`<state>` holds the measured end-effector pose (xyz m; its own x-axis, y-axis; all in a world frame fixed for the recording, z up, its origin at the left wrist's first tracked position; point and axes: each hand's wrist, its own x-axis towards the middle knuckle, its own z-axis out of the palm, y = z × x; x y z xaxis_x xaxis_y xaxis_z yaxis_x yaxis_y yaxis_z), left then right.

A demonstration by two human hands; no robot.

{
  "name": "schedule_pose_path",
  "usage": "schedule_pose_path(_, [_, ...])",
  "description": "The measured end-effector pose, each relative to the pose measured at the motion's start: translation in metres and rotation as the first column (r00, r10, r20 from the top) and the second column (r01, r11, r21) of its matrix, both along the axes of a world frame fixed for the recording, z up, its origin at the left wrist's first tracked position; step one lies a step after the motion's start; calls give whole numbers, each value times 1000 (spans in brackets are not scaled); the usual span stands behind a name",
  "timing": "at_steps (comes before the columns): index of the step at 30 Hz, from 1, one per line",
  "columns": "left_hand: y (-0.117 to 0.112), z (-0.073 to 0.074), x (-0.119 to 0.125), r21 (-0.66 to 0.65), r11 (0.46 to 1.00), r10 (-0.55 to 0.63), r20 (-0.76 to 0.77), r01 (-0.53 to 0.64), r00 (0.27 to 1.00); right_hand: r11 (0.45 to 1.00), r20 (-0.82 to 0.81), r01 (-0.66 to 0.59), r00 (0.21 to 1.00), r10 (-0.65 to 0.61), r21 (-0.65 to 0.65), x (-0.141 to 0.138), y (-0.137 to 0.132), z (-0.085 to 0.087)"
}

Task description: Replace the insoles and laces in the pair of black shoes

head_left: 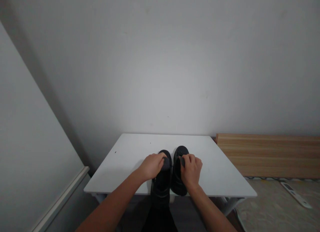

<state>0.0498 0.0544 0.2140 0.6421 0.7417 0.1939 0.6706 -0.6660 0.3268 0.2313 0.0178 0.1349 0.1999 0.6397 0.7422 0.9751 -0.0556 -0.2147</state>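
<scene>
Two black shoes stand side by side near the front edge of a white table (205, 187), toes pointing at the wall. My left hand (152, 165) reaches over the left shoe (161, 185) and pinches its dark grey tongue between thumb and fingers. On the other side, my right hand (192, 168) is closed on the tongue of the right shoe (178, 183), fingers curled over it. Both shoe openings face up toward me. The left shoe's heel reaches the table edge, where dark clothing (160, 220) shows just below. My hands partly cover the fronts of both shoes.
A pale wall (165, 65) rises behind the table, with a white panel (32, 125) and ledge at left. To the right are a wooden board (267, 155), a patterned surface (267, 202) and a white power strip (296, 194) lying on it.
</scene>
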Motion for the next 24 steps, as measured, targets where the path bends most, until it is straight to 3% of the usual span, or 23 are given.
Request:
schedule_pose_path(2, [-3,-10,3,-40,996,82,208,-76,975,999,-21,6,1000,-5,33,-1,1,0])
schedule_pose_path(4, [-9,-24,10,-36,981,191,387,-193,902,999,-30,13,999,-13,32,-2,3,1])
schedule_pose_path(7, [-18,-47,22,42,937,276,516,-346,811,998,-22,20,1000,-22,-58,-4,3,5])
schedule_pose_path(10, [-22,-66,30,179,901,254,522,-396,814,971,-8,10,1000,-12,-239,-5,3,16])
schedule_pose_path(12, [-21,-74,32,259,872,224,543,-415,809,924,-44,-27,999,11,-381,-2,4,24])
schedule_pose_path(15, [-20,-79,32,358,811,161,624,-463,765,848,-257,-215,962,98,-485,5,8,33])
schedule_pose_path(17, [-20,-79,32,413,780,84,674,-469,734,821,-498,-413,846,188,-393,11,12,36])
schedule_pose_path(19, [-20,-77,32,429,766,26,724,-479,690,818,-667,-518,704,242,-250,17,16,40])
schedule_pose_path(21, [-21,-73,32,406,765,4,774,-501,633,877,-782,-472,578,233,-87,19,17,46])
schedule_pose_path(24, [-25,-55,28,397,771,-69,829,-498,555,949,-862,-276,431,265,154,17,11,65])
